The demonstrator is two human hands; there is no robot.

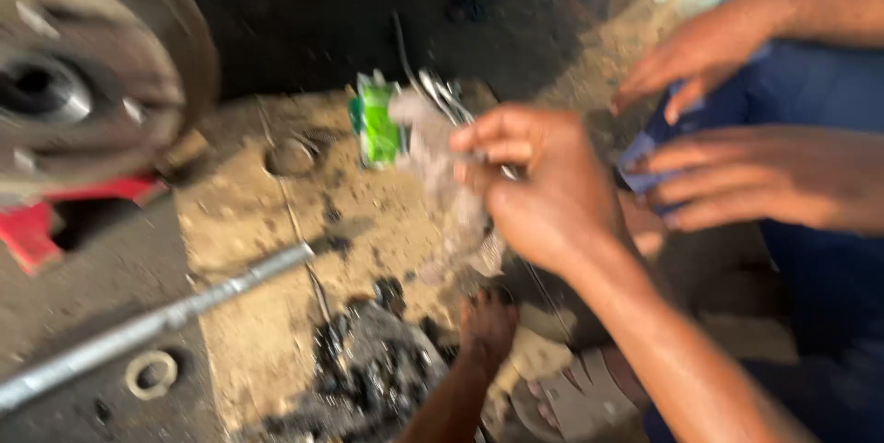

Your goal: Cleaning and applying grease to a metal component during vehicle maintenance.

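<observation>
The picture is motion-blurred. My right hand is raised in the middle, its fingers pinched on a bundle of thin metal wires with a dirty grey rag hanging by it. My left hand reaches down at the bottom centre, fingertips near a pile of dark greasy debris; whether it grips anything is hidden. A green and white packet lies on the dusty ground just left of the wires.
A rusty wheel hub fills the upper left above a red stand. A long metal rod and a ring washer lie lower left. Another person's hands hold something blue at the right.
</observation>
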